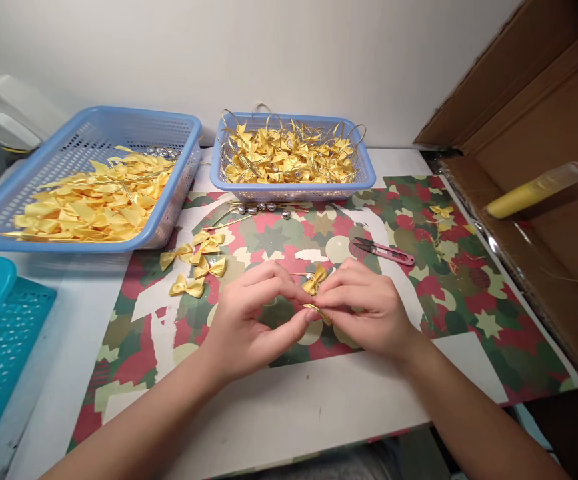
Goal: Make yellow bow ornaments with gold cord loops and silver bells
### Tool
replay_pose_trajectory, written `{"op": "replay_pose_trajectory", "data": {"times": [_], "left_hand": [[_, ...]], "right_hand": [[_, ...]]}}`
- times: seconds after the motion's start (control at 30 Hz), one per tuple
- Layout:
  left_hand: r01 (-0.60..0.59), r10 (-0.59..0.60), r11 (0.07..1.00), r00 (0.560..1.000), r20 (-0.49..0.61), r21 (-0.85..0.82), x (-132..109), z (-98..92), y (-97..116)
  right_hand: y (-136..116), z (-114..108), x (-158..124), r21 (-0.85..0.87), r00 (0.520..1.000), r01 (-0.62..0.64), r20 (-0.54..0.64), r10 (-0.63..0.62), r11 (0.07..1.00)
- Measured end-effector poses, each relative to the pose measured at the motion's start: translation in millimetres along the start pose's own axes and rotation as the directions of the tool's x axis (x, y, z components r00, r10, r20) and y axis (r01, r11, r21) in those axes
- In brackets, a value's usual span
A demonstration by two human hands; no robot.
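My left hand (261, 323) is closed in a pinch on a thin gold cord (323, 315) near the middle of the table. Facing it, my right hand (369, 303) pinches a yellow ribbon bow (315, 280) and part of the same cord. A small silver bell shows at the bow's upper left edge. The fingertips of both hands nearly meet, and they hide part of the cord. Several loose yellow bows (189, 285) lie to the left of my left hand. Thread snips (383, 251) with a pink handle rest beyond my right hand.
A blue basket (291, 193) at the back holds corded bows. Another blue basket (63, 245) on the left contains yellow bows and silver bells. Several bells (263, 208) lie before the back basket. A teal basket (13, 333) stands far left; cardboard (543, 100) and a yellow tube (533, 190) are right.
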State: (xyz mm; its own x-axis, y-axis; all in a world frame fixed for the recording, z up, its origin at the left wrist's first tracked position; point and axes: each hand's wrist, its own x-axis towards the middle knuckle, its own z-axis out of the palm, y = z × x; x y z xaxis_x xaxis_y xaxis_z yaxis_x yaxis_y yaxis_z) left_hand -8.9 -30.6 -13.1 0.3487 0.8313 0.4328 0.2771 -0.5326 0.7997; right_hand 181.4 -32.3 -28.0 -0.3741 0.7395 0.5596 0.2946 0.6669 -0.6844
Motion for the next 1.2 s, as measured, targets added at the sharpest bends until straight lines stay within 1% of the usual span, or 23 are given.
{"op": "replay_pose_trajectory", "data": {"times": [0.2, 0.3, 0.37, 0.53, 0.7, 0.97, 1.1, 1.2], "left_hand": [[0.022, -0.022, 1.0, 0.999, 0.036, 0.003, -2.3, -0.8, 0.3], [0.074, -0.074, 0.997, 0.997, -0.004, 0.014, -5.9, -0.2, -0.6], [0.086, -0.086, 0.996, 0.996, -0.023, 0.015, -7.0, 0.1, -1.1], [0.0, -0.004, 0.994, 0.999, 0.033, 0.107, -3.6, -1.6, 0.3], [-0.038, 0.033, 0.978, 0.999, 0.029, 0.204, -2.3, -4.2, 2.5], [-0.036, 0.033, 0.982, 0.999, 0.021, 0.185, -6.9, -4.8, -1.4], [0.0, 0.005, 0.99, 1.0, -0.031, 0.141, -9.4, -3.9, -4.1], [-0.034, 0.034, 0.985, 0.999, 0.001, 0.167, -8.6, -4.5, -3.0]], "right_hand": [[0.6, 0.4, 0.0, -0.013, 1.0, 0.01, -0.003, -0.01, 1.0], [0.8, 0.2, -0.3, -0.028, 1.0, 0.011, -0.007, -0.012, 1.0], [1.0, 0.3, -0.7, -0.034, 1.0, 0.009, -0.01, -0.01, 0.999], [1.0, 1.0, -1.0, -0.039, 1.0, 0.011, -0.014, -0.012, 0.999], [-0.4, 0.5, 0.6, -0.055, 1.0, 0.011, 0.001, -0.011, 0.998], [-1.0, -4.5, 1.8, -0.088, 1.0, 0.026, 0.016, -0.025, 0.996], [-1.9, -5.6, 3.0, -0.088, 1.0, 0.03, 0.006, -0.03, 0.996], [-2.3, -5.9, 3.5, -0.091, 0.999, 0.038, 0.0, -0.038, 0.995]]}}
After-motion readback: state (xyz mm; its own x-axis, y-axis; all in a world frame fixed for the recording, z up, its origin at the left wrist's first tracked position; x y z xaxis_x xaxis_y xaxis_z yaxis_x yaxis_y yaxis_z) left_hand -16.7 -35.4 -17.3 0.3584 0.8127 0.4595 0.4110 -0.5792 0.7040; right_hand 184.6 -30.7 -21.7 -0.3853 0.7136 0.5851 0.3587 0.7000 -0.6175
